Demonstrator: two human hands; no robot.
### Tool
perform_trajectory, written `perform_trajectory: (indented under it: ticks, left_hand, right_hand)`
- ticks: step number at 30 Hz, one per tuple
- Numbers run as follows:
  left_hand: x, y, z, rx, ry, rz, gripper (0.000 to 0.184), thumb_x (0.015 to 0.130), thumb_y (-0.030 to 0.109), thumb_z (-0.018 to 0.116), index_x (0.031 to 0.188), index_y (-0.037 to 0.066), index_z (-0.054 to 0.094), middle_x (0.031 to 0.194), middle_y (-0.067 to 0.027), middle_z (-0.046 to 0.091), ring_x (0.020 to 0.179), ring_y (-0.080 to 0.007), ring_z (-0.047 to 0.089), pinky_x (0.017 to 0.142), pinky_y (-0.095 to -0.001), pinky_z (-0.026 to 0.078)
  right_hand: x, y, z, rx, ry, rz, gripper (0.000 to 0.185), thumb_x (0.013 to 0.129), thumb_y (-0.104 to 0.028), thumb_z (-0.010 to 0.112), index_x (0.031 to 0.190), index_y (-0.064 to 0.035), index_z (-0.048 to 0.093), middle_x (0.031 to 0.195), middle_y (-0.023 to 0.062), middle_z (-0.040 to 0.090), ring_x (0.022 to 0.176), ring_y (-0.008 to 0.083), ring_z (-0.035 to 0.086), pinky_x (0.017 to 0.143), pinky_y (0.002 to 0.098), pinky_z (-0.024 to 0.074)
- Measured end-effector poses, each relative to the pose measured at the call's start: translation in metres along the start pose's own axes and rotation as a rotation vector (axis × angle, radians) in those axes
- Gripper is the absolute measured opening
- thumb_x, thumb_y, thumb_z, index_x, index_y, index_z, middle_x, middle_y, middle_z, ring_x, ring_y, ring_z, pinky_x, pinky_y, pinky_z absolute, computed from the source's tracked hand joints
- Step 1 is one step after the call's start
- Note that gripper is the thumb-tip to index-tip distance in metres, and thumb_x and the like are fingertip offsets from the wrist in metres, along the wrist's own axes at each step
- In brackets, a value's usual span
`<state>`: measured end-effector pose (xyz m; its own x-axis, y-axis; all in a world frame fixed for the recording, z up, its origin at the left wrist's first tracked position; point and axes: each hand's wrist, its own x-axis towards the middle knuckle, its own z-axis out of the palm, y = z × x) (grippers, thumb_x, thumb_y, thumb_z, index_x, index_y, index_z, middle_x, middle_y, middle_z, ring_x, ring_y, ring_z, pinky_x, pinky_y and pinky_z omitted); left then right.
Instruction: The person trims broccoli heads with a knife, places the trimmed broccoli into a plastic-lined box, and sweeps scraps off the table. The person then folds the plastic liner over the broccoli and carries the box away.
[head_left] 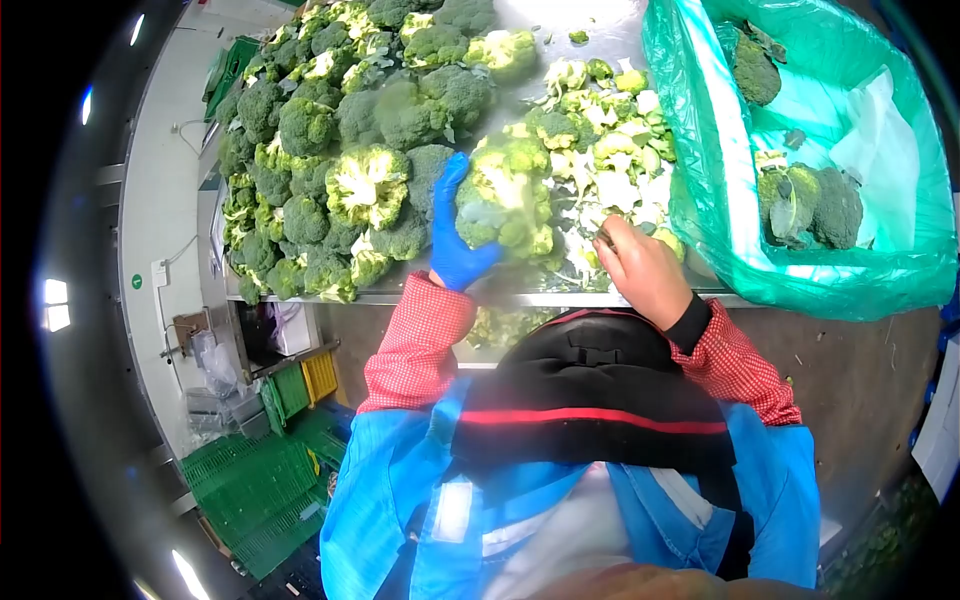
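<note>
My left hand [458, 235], in a blue glove, is curved around the left side of a broccoli head [508, 190] whose cut, pale side faces up. Fingers and thumb press on the head at the table's front edge. My right hand [640, 268], bare, is closed just right of that head; a small dark bit shows at its fingertips, too little to name. Beneath and beyond it lie loose broccoli florets and pale stem pieces [615, 150]. A large pile of broccoli heads [320, 130] covers the table to the left of my gloved hand.
At the right stands a crate lined with green plastic [700, 225], with a few broccoli heads [838, 208] inside. The metal table edge [545, 299] runs in front of my body. Green crates [255, 490] sit on the floor at lower left.
</note>
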<state>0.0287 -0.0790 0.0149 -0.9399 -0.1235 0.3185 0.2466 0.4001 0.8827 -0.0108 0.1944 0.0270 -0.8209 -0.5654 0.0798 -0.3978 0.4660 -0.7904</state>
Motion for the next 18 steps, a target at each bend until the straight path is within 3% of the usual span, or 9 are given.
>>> perform_trajectory:
  ticks: [2, 8, 11, 12, 14, 18]
  left_hand:
    - [-0.005, -0.006, 0.001, 0.039, -0.011, -0.037, 0.096, 0.063, 0.029, 0.078, 0.143, 0.003, 0.033, 0.146, -0.0155, 0.036, 0.138, -0.0291, 0.033, 0.115, -0.0416, 0.024]
    - [-0.013, -0.012, 0.008, 0.004, -0.019, -0.056, 0.092, 0.063, 0.023, 0.079, 0.141, 0.003, 0.036, 0.145, -0.0157, 0.038, 0.136, -0.0292, 0.035, 0.114, -0.0413, 0.027]
    - [-0.009, -0.008, 0.009, -0.021, -0.115, -0.004, 0.089, 0.063, 0.020, 0.080, 0.139, 0.003, 0.039, 0.142, -0.0157, 0.040, 0.134, -0.0285, 0.037, 0.113, -0.0410, 0.029]
    - [-0.012, -0.008, 0.013, -0.077, -0.113, -0.081, 0.086, 0.063, 0.020, 0.079, 0.138, 0.004, 0.041, 0.140, -0.0152, 0.042, 0.133, -0.0281, 0.039, 0.112, -0.0406, 0.030]
    - [-0.016, -0.012, 0.019, 0.099, -0.138, -0.045, 0.086, 0.063, 0.019, 0.080, 0.138, 0.005, 0.041, 0.139, -0.0141, 0.043, 0.131, -0.0285, 0.040, 0.111, -0.0406, 0.031]
    - [-0.016, -0.027, 0.026, 0.092, -0.148, -0.044, 0.085, 0.064, 0.020, 0.081, 0.137, 0.005, 0.041, 0.137, -0.0136, 0.044, 0.130, -0.0286, 0.040, 0.110, -0.0405, 0.032]
  right_hand:
    - [-0.002, 0.001, 0.002, -0.087, -0.014, -0.077, 0.017, 0.092, -0.019, 0.055, 0.091, -0.0054, 0.047, 0.078, 0.0163, 0.062, 0.068, 0.0364, 0.062, 0.055, 0.0459, 0.0481]
    - [-0.001, 0.008, 0.006, -0.133, -0.086, -0.036, 0.016, 0.092, -0.020, 0.054, 0.092, -0.0048, 0.048, 0.071, 0.0185, 0.062, 0.066, 0.0377, 0.062, 0.056, 0.0476, 0.0480]
    - [0.002, 0.015, 0.009, -0.061, -0.210, 0.011, 0.017, 0.092, -0.019, 0.055, 0.096, -0.0037, 0.049, 0.072, 0.0212, 0.061, 0.070, 0.0408, 0.061, 0.060, 0.0498, 0.0471]
    - [0.003, 0.021, 0.013, -0.066, -0.236, 0.025, 0.017, 0.092, -0.019, 0.054, 0.097, -0.0031, 0.049, 0.072, 0.0215, 0.061, 0.070, 0.0412, 0.061, 0.061, 0.0504, 0.0471]
    - [0.001, 0.034, 0.023, -0.075, -0.290, 0.056, 0.017, 0.092, -0.018, 0.053, 0.097, -0.0019, 0.049, 0.072, 0.0222, 0.062, 0.070, 0.0420, 0.061, 0.061, 0.0514, 0.0472]
    - [-0.007, 0.031, 0.033, -0.134, -0.283, 0.147, 0.018, 0.092, -0.017, 0.052, 0.097, -0.0004, 0.048, 0.069, 0.0230, 0.061, 0.069, 0.0426, 0.062, 0.062, 0.0524, 0.0474]
